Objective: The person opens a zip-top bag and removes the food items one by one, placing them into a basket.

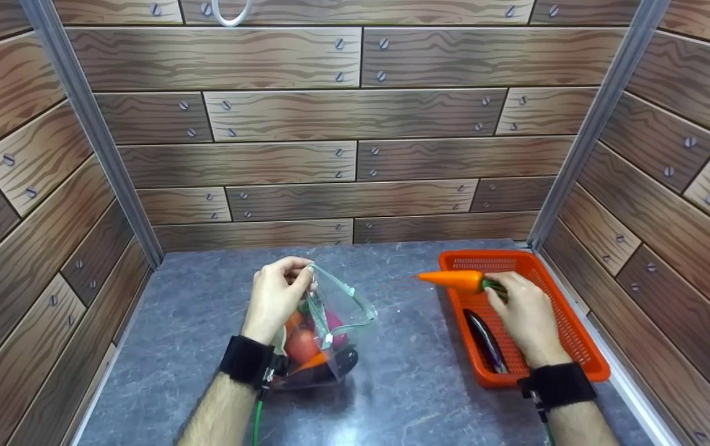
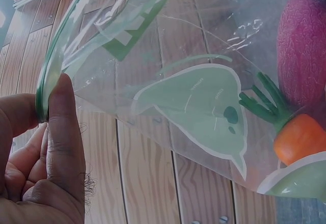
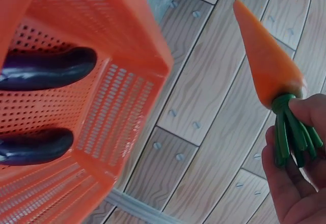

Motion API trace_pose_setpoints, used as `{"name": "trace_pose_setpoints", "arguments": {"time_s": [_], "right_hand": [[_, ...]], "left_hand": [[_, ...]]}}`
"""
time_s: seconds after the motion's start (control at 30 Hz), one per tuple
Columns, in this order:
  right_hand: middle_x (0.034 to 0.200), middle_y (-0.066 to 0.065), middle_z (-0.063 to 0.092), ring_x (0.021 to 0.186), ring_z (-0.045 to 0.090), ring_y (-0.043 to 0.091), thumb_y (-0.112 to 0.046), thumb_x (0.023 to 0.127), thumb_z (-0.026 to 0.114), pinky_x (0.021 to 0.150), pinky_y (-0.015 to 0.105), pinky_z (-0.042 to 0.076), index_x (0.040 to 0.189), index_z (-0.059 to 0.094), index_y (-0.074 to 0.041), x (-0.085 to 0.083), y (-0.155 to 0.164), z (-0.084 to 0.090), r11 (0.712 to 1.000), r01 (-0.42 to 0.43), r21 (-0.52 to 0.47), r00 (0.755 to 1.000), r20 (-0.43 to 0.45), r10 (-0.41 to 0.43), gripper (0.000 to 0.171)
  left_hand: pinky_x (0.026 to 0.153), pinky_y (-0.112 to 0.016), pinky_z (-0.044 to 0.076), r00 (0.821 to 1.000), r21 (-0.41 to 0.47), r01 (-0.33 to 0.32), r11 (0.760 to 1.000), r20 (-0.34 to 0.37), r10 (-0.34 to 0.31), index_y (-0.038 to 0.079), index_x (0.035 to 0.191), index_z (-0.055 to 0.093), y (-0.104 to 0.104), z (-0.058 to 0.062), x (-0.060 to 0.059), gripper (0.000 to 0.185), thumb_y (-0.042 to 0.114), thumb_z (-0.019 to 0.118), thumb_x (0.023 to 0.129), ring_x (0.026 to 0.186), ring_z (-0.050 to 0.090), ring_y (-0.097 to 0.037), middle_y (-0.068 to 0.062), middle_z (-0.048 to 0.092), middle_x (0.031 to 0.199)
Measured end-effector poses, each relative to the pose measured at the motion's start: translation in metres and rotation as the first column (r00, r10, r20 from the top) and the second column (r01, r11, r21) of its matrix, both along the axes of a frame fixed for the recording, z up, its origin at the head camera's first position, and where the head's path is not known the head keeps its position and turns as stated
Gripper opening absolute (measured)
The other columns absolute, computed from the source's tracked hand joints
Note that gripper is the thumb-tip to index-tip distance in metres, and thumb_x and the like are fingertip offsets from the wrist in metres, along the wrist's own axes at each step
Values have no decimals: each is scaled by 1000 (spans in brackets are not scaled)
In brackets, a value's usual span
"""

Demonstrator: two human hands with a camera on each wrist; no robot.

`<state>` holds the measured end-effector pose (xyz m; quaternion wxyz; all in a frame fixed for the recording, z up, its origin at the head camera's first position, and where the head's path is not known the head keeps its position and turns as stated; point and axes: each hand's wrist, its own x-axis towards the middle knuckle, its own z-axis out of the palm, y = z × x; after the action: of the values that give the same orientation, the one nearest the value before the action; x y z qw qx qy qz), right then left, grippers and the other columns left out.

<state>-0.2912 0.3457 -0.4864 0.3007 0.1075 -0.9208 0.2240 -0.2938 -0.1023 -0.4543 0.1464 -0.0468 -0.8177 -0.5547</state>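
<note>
My left hand (image 1: 276, 294) pinches the rim of a clear zip bag (image 1: 355, 313) with a green edge, its mouth spread open. Inside the bag lie a red round item (image 1: 302, 345), a purple-pink vegetable (image 2: 301, 46), a carrot with a green top (image 2: 300, 138) and a dark eggplant (image 1: 346, 362). Over the orange basket, my right hand (image 1: 525, 310) grips a carrot (image 1: 454, 280) by its green stalks, its tip pointing left toward the bag. Two dark eggplants (image 3: 56, 68) show in the basket in the right wrist view.
The orange plastic basket (image 1: 593, 365) stands on the grey table (image 1: 404, 371) at the right, close to the wood-patterned side wall (image 1: 658, 297). More such walls enclose the left and back. A white ring (image 1: 231, 21) hangs at the top. A green cable (image 1: 258, 421) runs from the left wristband.
</note>
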Motion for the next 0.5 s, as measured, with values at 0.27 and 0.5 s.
{"name": "trace_pose_setpoints", "arguments": {"time_s": [0.27,0.5], "right_hand": [[128,27,85,113,83,53,-5,106,83,98,72,68,135,83,3,0,20,-7,996,92,-18,995,50,-91,30],[126,30,85,113,82,57,-4,105,81,97,75,67,132,83,4,-1,38,-15,990,137,-17,989,60,-136,29]], "left_hand": [[66,-17,65,1000,6,5,1000,-7,-5,3,122,88,1,0,0,18,10,76,111,77,80,-10,-8,88,90],[66,-17,66,1000,26,21,999,-3,-21,2,122,88,2,0,1,17,9,76,111,75,79,-9,-8,87,92]]}}
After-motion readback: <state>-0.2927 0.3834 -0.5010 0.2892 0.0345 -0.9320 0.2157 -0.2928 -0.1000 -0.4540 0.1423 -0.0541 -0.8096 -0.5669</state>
